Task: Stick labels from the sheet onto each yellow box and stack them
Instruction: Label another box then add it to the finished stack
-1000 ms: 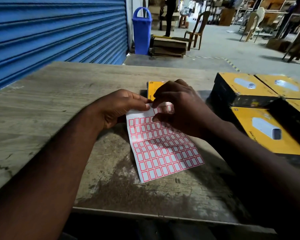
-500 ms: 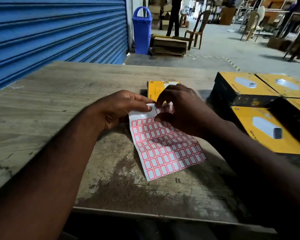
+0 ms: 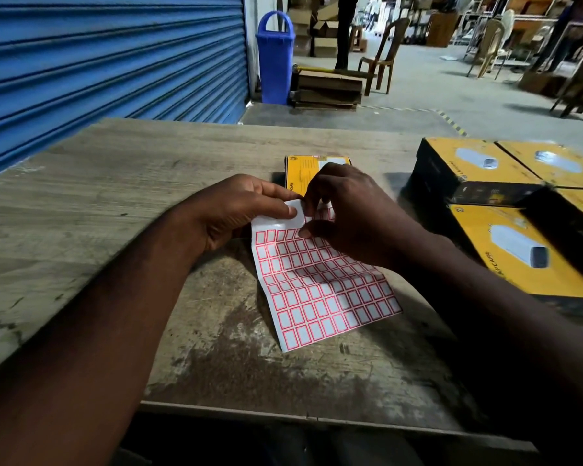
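Pinching with thumb over fingers, the left hand (image 3: 236, 210) has its grip on the top edge of the label sheet (image 3: 317, 290), whose lower end lies on the table (image 3: 115, 203). The right hand (image 3: 354, 213) closes its grip, thumb and fingertip, on the sheet's top rows. One yellow box (image 3: 303, 169) lies flat just behind both hands. Three more yellow boxes (image 3: 505, 280) sit close together at the table's right side.

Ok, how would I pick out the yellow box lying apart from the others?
Start at the wooden table before the blue roller shutter. At its middle is a white sheet of red-bordered labels, and behind it a flat yellow cardboard box. It sits alone, partly hidden by the right hand; the other yellow boxes cluster on the right.
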The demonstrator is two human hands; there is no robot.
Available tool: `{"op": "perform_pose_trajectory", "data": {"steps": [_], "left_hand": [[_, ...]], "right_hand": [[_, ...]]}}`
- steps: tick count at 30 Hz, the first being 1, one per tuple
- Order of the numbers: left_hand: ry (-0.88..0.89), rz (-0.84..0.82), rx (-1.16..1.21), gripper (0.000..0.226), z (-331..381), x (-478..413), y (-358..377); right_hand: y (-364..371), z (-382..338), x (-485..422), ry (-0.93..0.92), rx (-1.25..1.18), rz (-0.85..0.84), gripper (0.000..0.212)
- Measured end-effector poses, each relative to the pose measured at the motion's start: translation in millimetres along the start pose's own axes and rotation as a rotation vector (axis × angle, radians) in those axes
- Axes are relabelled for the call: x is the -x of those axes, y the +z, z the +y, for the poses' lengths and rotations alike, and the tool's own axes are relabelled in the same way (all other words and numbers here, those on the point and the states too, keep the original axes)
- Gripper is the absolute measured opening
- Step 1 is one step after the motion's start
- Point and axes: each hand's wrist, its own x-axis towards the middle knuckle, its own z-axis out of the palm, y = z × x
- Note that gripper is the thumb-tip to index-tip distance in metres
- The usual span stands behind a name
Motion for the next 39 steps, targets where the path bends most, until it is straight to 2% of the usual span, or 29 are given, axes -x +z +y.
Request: {"op": "perform_pose_trajectory", "data": {"steps": [5,17,23,30,35,39], "left_hand": [[-0.007,0.009,0.016,0.017,-1.4,-0.8,0.3],[-0.013,0.0,0.029,0.021,-6.1,-5.2,-0.7],[0.006,0.042,-0.038,0.018,-6.1,-6.1,-0.3],[0.022,0.034,-0.037,0.016,-5.2,-5.4,-2.5],[0.022,-0.013,-0.015,0.024,-4.5,-4.9,-4.6],[0.085,-0.094,-0.054,0.034,-3.0,-0.1,-3.2]], "right_hand": [[1.9,0.5,0.2,-0.001,-0.012,0.015,0.028],[4.0,2.2,0.7,-0.024,-0.022,0.05,0.024],[1.3,4.6,0.6,-0.002,-0.064,0.04,0.033],[-1.7,9.0,-1.1,-0.049,-0.046,0.027,0.021],[-3.0,9.5,-1.7,-0.07,-0.045,0.021,0.011],[-6.7,10.9,-1.9,-0.063,-0.062,-0.002,0.015]]}}
